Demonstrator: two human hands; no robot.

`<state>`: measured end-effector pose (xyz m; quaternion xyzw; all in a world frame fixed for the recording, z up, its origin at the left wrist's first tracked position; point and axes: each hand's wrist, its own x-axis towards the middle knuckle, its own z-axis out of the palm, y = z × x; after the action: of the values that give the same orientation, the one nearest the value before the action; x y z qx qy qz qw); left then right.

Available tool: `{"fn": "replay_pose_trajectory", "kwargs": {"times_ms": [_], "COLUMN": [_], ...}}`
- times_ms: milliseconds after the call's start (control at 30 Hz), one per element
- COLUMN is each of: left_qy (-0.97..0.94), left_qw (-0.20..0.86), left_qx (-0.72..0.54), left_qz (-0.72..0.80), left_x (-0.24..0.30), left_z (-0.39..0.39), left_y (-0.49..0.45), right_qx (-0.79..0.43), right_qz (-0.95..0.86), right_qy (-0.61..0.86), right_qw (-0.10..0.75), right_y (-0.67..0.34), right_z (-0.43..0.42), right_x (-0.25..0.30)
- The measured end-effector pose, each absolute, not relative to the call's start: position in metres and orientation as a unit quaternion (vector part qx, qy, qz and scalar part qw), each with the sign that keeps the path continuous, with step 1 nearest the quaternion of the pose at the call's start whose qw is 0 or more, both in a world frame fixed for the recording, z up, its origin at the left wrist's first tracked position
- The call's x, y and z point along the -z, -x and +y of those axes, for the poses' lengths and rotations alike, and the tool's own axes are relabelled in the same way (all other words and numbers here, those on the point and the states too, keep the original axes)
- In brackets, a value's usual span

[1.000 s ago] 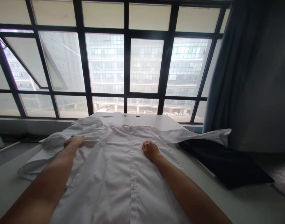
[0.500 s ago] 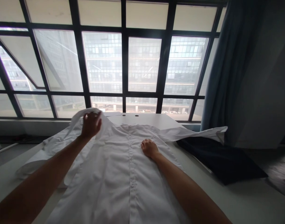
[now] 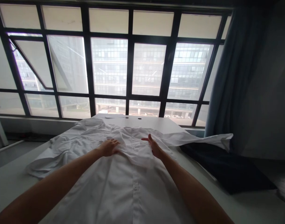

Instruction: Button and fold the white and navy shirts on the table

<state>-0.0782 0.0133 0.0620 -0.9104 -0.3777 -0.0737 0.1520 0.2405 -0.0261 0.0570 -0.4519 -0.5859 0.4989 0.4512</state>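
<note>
A shirt [image 3: 105, 189] is spread over the middle of the table [image 3: 256, 205], with more cloth [image 3: 70, 144] laid along its left side and a sleeve [image 3: 198, 139] stretched out on the right, across the far edge of a separate cloth piece [image 3: 228, 171]. The left hand [image 3: 109, 147] is rested on the shirt, left of its button strip [image 3: 136, 189], and the right hand [image 3: 153, 147] is held right of it. Behind the table a window [image 3: 109, 68] is set, flanked on the right by a curtain [image 3: 228, 84].
</note>
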Motion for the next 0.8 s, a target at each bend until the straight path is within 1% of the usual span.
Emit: {"fn": "replay_pose_trajectory", "kwargs": {"times_ms": [67,100,167,267,300,367,433,467,500,533,567,633,667,700,733,800], "left_qy": [0.901,0.897,0.895,0.888,0.882,0.871,0.861,0.856,0.852,0.846,0.841,0.831,0.830,0.832,0.839,0.863], "left_qw": [0.167,0.177,0.199,0.214,0.215,0.216,0.219,0.218,0.215,0.210,0.204,0.194,0.191,0.188,0.186,0.170], "left_qx": [0.050,0.040,0.039,0.090,0.112,0.144,0.153,0.154,0.155,0.155,0.156,0.155,0.150,0.143,0.131,0.082], "left_qz": [-0.398,-0.402,-0.398,-0.397,-0.404,-0.418,-0.433,-0.442,-0.452,-0.464,-0.476,-0.497,-0.502,-0.501,-0.495,-0.469], "left_x": [-0.062,-0.061,-0.061,-0.063,-0.064,-0.068,-0.073,-0.075,-0.078,-0.080,-0.082,-0.084,-0.084,-0.083,-0.081,-0.077], "left_z": [0.022,0.025,0.027,0.026,0.025,0.022,0.019,0.018,0.017,0.016,0.014,0.013,0.012,0.012,0.012,0.013], "left_y": [0.086,0.089,0.093,0.095,0.095,0.094,0.093,0.093,0.093,0.092,0.093,0.093,0.093,0.094,0.094,0.093], "right_qx": [-0.507,-0.489,-0.413,-0.304,-0.294,-0.315,-0.341,-0.329,-0.290,-0.222,-0.129,0.054,0.115,0.149,0.159,0.123], "right_qz": [-0.629,-0.660,-0.720,-0.759,-0.751,-0.720,-0.695,-0.696,-0.706,-0.719,-0.731,-0.740,-0.742,-0.747,-0.755,-0.771], "right_qy": [0.444,0.455,0.494,0.548,0.570,0.610,0.633,0.638,0.644,0.655,0.667,0.671,0.660,0.647,0.636,0.624], "right_qw": [0.387,0.343,0.260,0.178,0.156,0.099,0.017,-0.026,-0.059,-0.075,-0.069,-0.012,0.013,0.024,0.018,-0.034], "right_y": [-0.240,-0.240,-0.241,-0.243,-0.244,-0.243,-0.240,-0.237,-0.234,-0.230,-0.225,-0.215,-0.211,-0.207,-0.204,-0.201], "right_z": [-0.033,-0.037,-0.047,-0.069,-0.077,-0.094,-0.111,-0.120,-0.129,-0.139,-0.149,-0.170,-0.180,-0.189,-0.197,-0.208], "right_x": [-0.068,-0.073,-0.081,-0.092,-0.096,-0.106,-0.119,-0.128,-0.136,-0.146,-0.154,-0.167,-0.170,-0.170,-0.168,-0.155]}}
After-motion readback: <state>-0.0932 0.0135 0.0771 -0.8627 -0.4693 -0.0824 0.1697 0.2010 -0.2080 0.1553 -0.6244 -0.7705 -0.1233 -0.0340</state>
